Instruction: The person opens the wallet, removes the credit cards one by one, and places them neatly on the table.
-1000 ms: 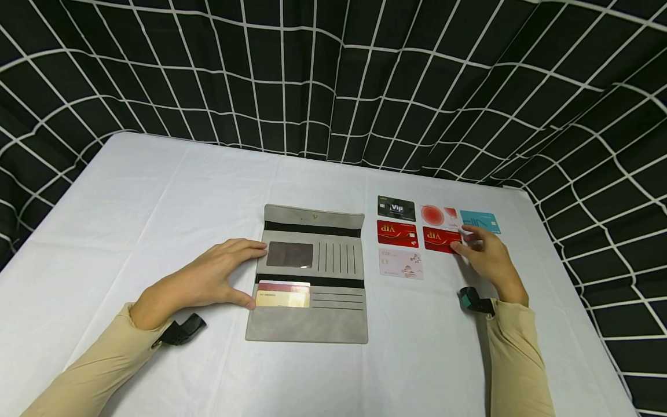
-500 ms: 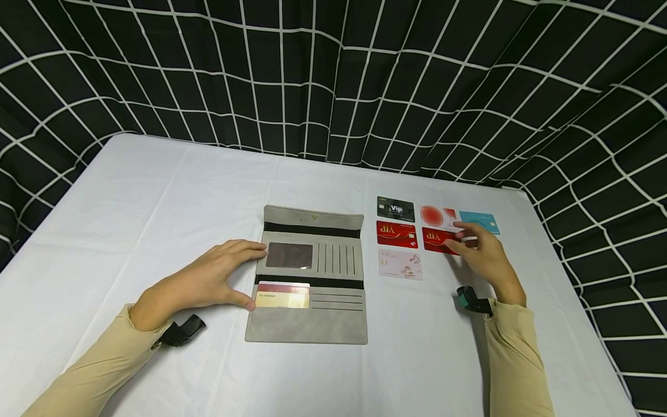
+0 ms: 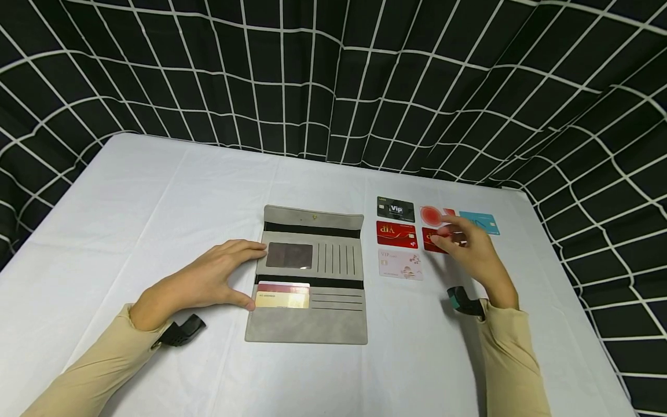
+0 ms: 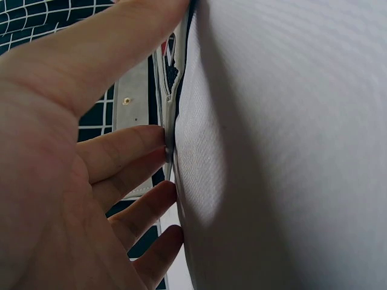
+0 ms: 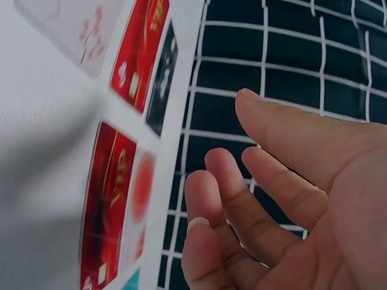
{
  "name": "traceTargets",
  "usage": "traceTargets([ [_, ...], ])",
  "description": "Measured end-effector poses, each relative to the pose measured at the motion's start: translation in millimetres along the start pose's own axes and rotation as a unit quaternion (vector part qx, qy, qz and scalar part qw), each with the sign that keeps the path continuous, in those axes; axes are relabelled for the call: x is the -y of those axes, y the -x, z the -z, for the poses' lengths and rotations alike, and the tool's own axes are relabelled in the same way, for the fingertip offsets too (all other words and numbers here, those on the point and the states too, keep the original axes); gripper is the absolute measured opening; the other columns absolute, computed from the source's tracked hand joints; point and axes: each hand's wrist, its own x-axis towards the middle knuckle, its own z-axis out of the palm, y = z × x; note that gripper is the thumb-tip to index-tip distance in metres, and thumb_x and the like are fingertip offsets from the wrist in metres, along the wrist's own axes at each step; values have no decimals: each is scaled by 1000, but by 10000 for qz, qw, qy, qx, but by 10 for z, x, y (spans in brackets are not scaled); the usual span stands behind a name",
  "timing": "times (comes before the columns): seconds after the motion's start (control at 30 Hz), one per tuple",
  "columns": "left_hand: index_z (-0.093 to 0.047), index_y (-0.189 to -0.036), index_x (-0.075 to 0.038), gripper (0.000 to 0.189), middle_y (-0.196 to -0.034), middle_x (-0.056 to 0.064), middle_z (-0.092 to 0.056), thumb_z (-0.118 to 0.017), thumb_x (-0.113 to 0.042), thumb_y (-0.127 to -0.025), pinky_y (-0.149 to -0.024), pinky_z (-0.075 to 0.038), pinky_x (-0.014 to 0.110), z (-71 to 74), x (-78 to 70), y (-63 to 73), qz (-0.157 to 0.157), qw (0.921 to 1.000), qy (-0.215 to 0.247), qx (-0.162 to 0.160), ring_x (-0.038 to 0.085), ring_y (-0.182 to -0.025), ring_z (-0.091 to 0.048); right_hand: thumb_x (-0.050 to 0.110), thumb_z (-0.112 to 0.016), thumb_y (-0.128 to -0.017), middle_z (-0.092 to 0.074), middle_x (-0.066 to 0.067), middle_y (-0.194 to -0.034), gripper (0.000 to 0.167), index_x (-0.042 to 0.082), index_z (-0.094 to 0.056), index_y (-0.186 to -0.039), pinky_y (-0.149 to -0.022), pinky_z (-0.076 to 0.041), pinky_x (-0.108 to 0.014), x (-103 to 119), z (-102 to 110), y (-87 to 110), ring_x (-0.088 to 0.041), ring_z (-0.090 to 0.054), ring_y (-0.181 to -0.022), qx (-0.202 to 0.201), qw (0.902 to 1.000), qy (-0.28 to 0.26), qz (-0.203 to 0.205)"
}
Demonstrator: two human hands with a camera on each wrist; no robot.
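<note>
A grey wallet (image 3: 307, 330) lies unfolded on the white table, with a few cards (image 3: 283, 298) tucked in its lower left slots. Along its left edge rests my left hand (image 3: 203, 278), fingertips and thumb at the border; the left wrist view shows its fingers extended against the wallet's side. My right hand (image 3: 476, 252) hovers over the loose cards, fingers loosely bent and nothing between them. Below it are a red VIP card (image 5: 106, 205), partly hidden in the head view, and a white card with a red circle (image 3: 431, 216). The teal card (image 3: 484, 223) lies behind this hand.
Left of those lie a black Vip card (image 3: 396, 209), another red VIP card (image 3: 397, 234) and a pale pink card (image 3: 400, 264). A black curtain with a white grid (image 3: 292, 75) hangs behind the white-covered table (image 3: 182, 191).
My right hand has shifted left over the cards, from the right end of the near red card towards its middle, uncovering more of the teal card. My left hand and the wallet stay put.
</note>
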Motion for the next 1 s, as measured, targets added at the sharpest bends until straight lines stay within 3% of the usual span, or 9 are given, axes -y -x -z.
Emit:
traceTargets([
  [0.2, -53, -139, -1, 94, -148, 11, -50, -83, -55, -68, -112, -34, 60, -1, 1, -3, -13, 10000, -10, -9, 35, -138, -43, 19, -67, -95, -65, -20, -113, 48, -1, -53, -136, -73, -45, -9, 151, -72, 14, -31, -62, -97, 106, 9998, -65, 168],
  [0.37, -53, -139, -1, 93, -148, 11, -51, -83, -55, -69, -112, -34, 60, 1, 0, -2, -20, 10000, 4, -10, 35, -138, -43, 24, -67, -95, -66, -16, -114, 49, 5, -54, -138, -77, -46, -11, 275, -147, 32, -27, -61, -98, 308, 9990, -135, 295],
  [0.7, -53, -140, -2, 94, -148, 11, -51, -82, -55, -69, -112, -34, 60, 1, 0, 1, -27, 10000, -10, -7, 34, -138, -43, 22, -69, -93, -68, -13, -111, 46, 6, -57, -134, -81, -50, -25, 446, -272, 81, -25, -59, -96, 431, 9977, -141, 502],
  [1.0, -52, -140, -1, 94, -148, 12, -50, -83, -54, -69, -112, -33, 60, 4, 8, 10, -94, 10000, -3, -2, 35, -138, -43, 18, -71, -91, -70, -10, -109, 43, 4, -59, -131, -76, -50, -22, 594, -333, 134, -19, -61, -89, 566, 9954, -375, 675],
])
